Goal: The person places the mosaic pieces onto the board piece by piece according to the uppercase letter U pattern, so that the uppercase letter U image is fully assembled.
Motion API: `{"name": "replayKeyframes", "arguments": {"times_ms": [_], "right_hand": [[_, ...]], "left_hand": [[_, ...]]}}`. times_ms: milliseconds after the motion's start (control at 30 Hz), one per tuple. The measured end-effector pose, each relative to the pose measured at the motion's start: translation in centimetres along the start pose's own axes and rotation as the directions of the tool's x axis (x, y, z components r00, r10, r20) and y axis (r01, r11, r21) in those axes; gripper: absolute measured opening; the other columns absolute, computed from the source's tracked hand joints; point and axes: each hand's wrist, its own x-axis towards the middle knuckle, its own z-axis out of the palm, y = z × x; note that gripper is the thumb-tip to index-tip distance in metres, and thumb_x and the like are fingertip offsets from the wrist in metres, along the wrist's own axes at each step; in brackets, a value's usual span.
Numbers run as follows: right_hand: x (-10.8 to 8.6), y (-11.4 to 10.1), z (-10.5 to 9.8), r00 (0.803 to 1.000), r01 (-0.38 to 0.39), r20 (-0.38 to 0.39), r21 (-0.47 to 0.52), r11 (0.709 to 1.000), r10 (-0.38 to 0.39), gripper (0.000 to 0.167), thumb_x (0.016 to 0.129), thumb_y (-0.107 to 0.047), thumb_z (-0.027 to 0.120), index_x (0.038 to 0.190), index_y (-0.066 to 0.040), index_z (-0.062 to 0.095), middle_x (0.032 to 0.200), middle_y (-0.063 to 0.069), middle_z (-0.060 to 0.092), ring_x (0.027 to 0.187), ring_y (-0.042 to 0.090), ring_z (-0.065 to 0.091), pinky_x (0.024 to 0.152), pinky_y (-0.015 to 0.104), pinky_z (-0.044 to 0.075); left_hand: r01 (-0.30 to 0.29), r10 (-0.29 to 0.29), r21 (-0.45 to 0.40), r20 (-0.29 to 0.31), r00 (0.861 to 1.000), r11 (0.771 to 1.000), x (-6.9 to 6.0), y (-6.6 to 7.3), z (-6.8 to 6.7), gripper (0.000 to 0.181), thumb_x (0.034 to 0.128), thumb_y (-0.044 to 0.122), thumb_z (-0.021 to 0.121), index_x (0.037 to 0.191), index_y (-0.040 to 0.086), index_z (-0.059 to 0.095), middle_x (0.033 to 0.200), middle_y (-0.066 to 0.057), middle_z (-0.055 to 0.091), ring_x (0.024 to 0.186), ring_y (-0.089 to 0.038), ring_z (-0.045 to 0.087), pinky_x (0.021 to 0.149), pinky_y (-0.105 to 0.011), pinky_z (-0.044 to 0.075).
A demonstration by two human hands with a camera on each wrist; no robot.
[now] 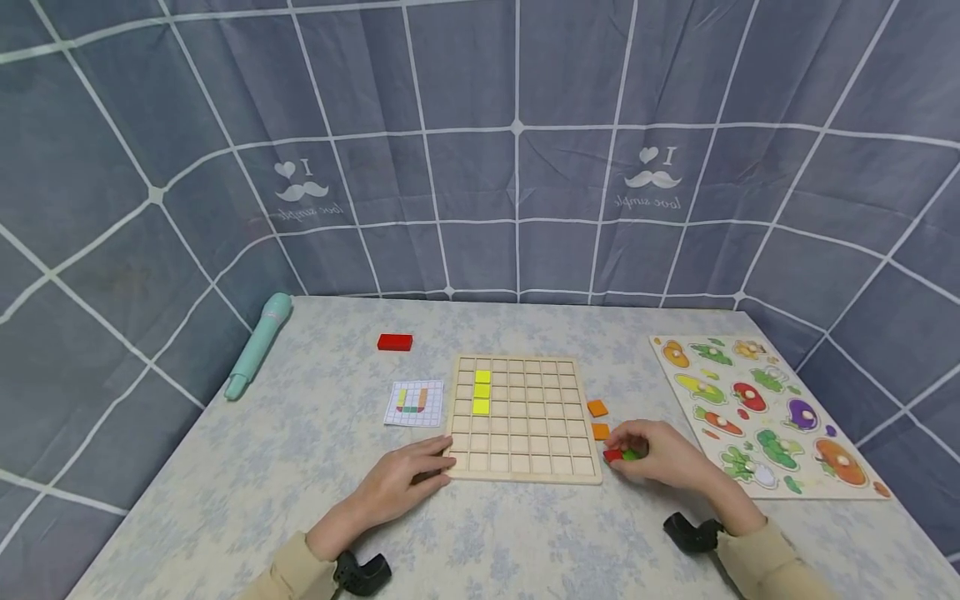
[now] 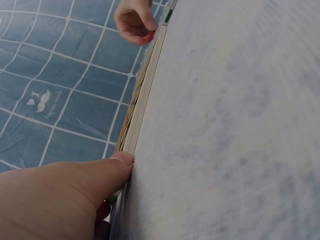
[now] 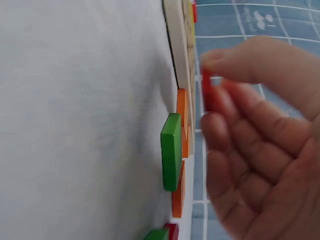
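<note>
the red, thin, flat-sided tile (image 3: 206, 90) is held just off the worktop (image 1: 525, 533), right of the light wooden grid board (image 1: 537, 417). the right hand (image 1: 660, 452) pinches it between thumb and forefinger, the other fingers curled loosely. the right wrist view shows it nearly edge-on, lying about level with the worktop; its long axis, if it has any, i cannot tell.

the board lies flat, its near edge running across in front of the person and its sides leading away towards the blue, white-lined curtain (image 1: 517, 175). the left hand (image 1: 408, 475) has its fingers fairly straight against the board's left edge, the thumb on its rim.

2 square orange tiles (image 1: 601, 432) lie just beside the board's right edge, near the right hand. a thick-edged green tile (image 3: 171, 150) sits by them (in the head view the fingers cover part of it). left of the board is a white gridded card (image 1: 413, 403) with a coloured u shape; beyond it, a red oblong block (image 1: 394, 342). a turquoise rod (image 1: 258, 346) lies far left, a board of painted vegetables (image 1: 712, 389) far right.

the wooden board is pale, its cells framed by raised strips, 3 bright yellow squares (image 1: 482, 392) in a column near its left side.
</note>
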Motion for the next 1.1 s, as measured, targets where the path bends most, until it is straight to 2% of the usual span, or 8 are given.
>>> {"name": "replayKeyframes", "arguments": {"times_ms": [200,367,533,633,867,1100], "right_hand": [[2.6,-1.9,0.3,1.0,0.001,-0.028,-0.003,1.0,-0.001,0.02,0.08,-0.016,0.075,0.099,-0.014,0.068,0.084,-0.007,0.061,0.072,0.011,0.054,0.06,0.025,0.049],[5.9,-4.1,0.8,0.999,-0.009,-0.053,0.021,1.0,0.01,0.022,0.08,-0.016,0.075,0.101,-0.011,0.069,0.087,-0.005,0.062,0.078,0.013,0.056,0.069,0.031,0.051],[9.1,-6.3,2.1,0.998,0.03,-0.055,0.013,0.999,-0.029,0.022,0.08,-0.016,0.074,0.101,-0.01,0.068,0.088,-0.007,0.063,0.082,0.012,0.058,0.075,0.031,0.051],[10.6,-7.4,3.2,0.998,0.046,-0.036,0.016,0.999,-0.045,0.022,0.081,-0.016,0.075,0.101,-0.011,0.068,0.088,-0.007,0.063,0.082,0.011,0.058,0.074,0.03,0.051],[13.0,-9.3,5.9,0.998,0.057,0.004,0.059,0.997,-0.058,0.019,0.081,-0.016,0.075,0.098,-0.012,0.068,0.089,-0.005,0.064,0.081,0.01,0.059,0.073,0.027,0.052],[14.0,-10.3,7.6,0.998,0.058,0.032,0.052,0.997,-0.06,0.016,0.081,-0.017,0.075,0.095,-0.013,0.069,0.086,-0.005,0.064,0.079,0.01,0.059,0.07,0.026,0.052]], "left_hand": [[0.004,-0.004,-0.005,-0.002,1.0,1.0,-0.1,-0.1,-0.1,0.032,0.0932,0.027,0.06,0.118,0.008,0.067,0.136,-0.009,0.051,0.126,-0.025,0.047,0.099,-0.039,0.045],[0.011,-0.011,-0.007,-0.001,1.0,1.0,-0.2,-0.1,-0.2,0.032,0.0933,0.027,0.06,0.118,0.008,0.067,0.136,-0.009,0.051,0.126,-0.025,0.047,0.099,-0.039,0.045],[0.007,-0.007,-0.007,-0.004,1.0,1.0,-0.2,-0.1,-0.2,0.032,0.0933,0.027,0.06,0.118,0.008,0.067,0.136,-0.009,0.051,0.125,-0.025,0.047,0.099,-0.039,0.045],[0.008,-0.008,-0.007,0.0,1.0,1.0,-0.1,-0.1,-0.2,0.032,0.093,0.028,0.061,0.118,0.009,0.068,0.136,-0.008,0.051,0.126,-0.024,0.047,0.099,-0.038,0.045],[0.033,-0.033,-0.012,0.019,0.999,0.999,0.0,0.1,-0.4,0.032,0.0926,0.028,0.061,0.119,0.011,0.068,0.137,-0.005,0.05,0.127,-0.02,0.046,0.1,-0.039,0.045],[-0.01,0.01,0.013,-0.004,1.0,1.0,0.0,0.1,-0.2,0.03,0.0929,0.026,0.061,0.118,0.01,0.068,0.136,-0.008,0.052,0.125,-0.023,0.048,0.098,-0.041,0.046]]}}
